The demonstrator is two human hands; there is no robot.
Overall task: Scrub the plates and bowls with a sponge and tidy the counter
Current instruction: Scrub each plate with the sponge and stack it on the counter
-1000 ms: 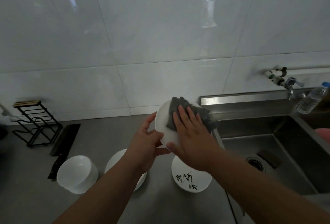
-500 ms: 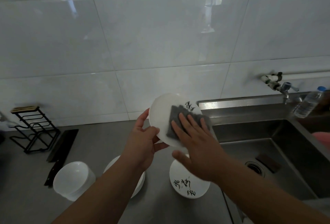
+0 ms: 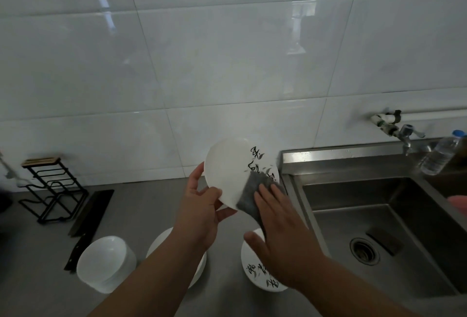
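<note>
My left hand [image 3: 199, 209] grips the lower left rim of a white plate [image 3: 227, 170] with black calligraphy, held tilted above the counter. My right hand [image 3: 280, 238] presses a grey sponge [image 3: 252, 196] flat against the plate's lower right edge. Below the hands, a second calligraphy plate [image 3: 260, 275] lies on the grey counter [image 3: 38, 253], partly hidden by my right wrist. A plain white plate [image 3: 161, 242] lies under my left forearm. A stack of white bowls [image 3: 106, 263] stands to its left.
A steel sink [image 3: 379, 228] with a drain fills the right side, with a tap [image 3: 404, 134] and a plastic water bottle [image 3: 441, 156] behind it. A black wire rack [image 3: 50, 190] and a dark cleaver [image 3: 86, 218] sit at the left. White tiled wall behind.
My right hand has slid the sponge from the plate's upper part down to its lower right edge, uncovering the calligraphy. The plate has tilted to face me more.
</note>
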